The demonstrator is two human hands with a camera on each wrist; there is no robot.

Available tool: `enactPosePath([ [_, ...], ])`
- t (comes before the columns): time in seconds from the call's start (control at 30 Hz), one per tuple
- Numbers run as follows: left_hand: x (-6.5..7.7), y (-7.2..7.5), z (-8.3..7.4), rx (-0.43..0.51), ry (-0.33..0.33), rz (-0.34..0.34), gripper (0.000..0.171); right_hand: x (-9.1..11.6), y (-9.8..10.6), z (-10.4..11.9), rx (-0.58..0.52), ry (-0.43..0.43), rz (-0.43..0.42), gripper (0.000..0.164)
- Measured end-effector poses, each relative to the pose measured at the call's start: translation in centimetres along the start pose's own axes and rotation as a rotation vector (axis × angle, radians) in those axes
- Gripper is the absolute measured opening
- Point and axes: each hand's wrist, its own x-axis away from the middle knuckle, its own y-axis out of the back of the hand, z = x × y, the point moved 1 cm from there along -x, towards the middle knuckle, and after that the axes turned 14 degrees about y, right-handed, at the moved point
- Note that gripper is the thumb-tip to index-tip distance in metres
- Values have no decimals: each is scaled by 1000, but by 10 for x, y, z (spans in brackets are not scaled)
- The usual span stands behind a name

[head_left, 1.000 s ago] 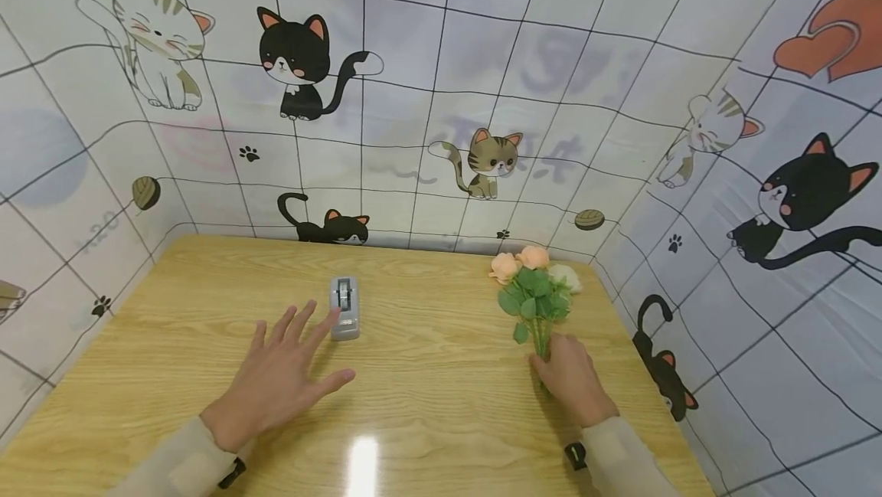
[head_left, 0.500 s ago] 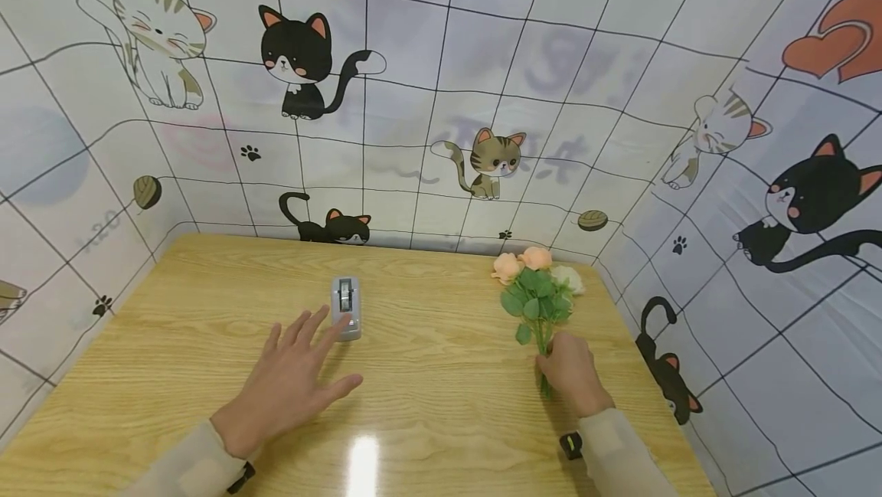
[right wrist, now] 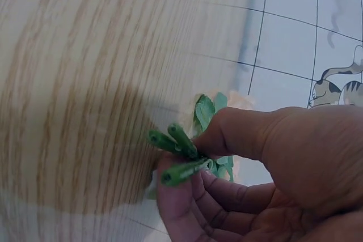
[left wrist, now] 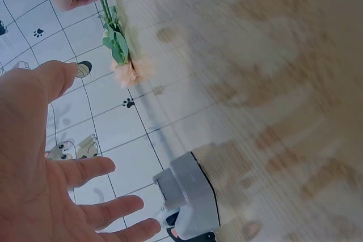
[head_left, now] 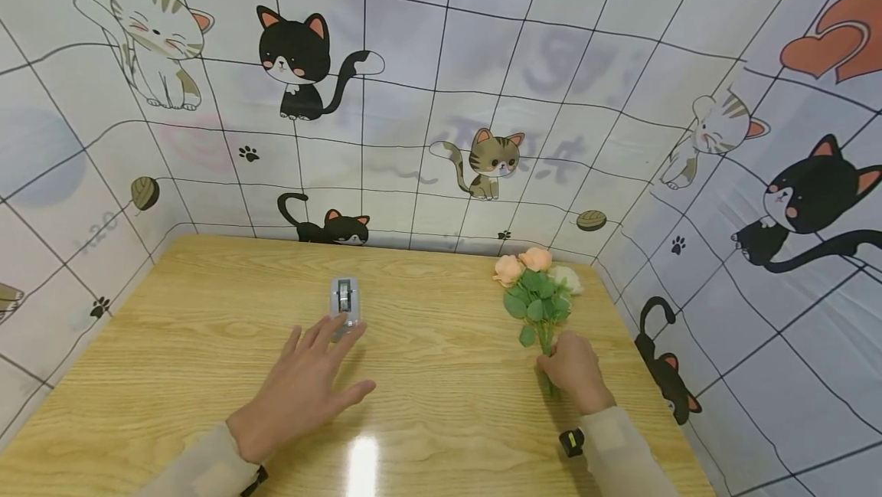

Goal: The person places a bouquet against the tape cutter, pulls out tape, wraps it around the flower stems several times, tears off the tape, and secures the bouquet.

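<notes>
My right hand [head_left: 573,371] pinches the green stems [right wrist: 180,150] of a flower bunch between thumb and fingers, and the cut stem ends stick out toward the right wrist camera. The artificial flowers [head_left: 537,305] have two peach blooms, a whitish one and green leaves, pointing to the back of the table. With fingers spread, my left hand [head_left: 303,390] hovers over the table just in front of a grey tape dispenser [head_left: 344,298]. Its fingertips overlap the dispenser's front end in the head view; in the left wrist view the dispenser [left wrist: 195,196] stands apart from them.
The wood-grain table [head_left: 441,344] ends at a cloth wall [head_left: 406,122] printed with cats and grid lines, which rises behind and along both sides. A bright light reflection lies near the table's front.
My left hand has drifted right and slightly toward me, fingers still spread. The right hand keeps hold of the flower stems and has shifted slightly to the right. The tape dispenser stays in place.
</notes>
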Motion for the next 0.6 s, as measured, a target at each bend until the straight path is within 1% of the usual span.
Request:
enactPosePath([
  [0.13, -1, -3, -5, 5, -13, 2, 84, 2, 1, -2, -10, -6, -3, 60],
  [0.2, -2, -4, -7, 5, -17, 7, 84, 3, 2, -2, -19, -14, -4, 53],
  [0.33, -3, -7, -11, 11, -25, 18, 83, 4, 5, 0, -47, -23, 7, 32],
  [0.43, -3, -9, -14, 18, -35, 23, 82, 5, 8, 2, -53, -24, 28, 25],
  [0.5, -4, -9, -17, 22, -42, 25, 82, 7, 9, 3, -58, -29, 34, 23],
  [0.6, -5, -10, -20, 24, -52, 26, 82, 9, 8, 4, -70, -21, 23, 24],
])
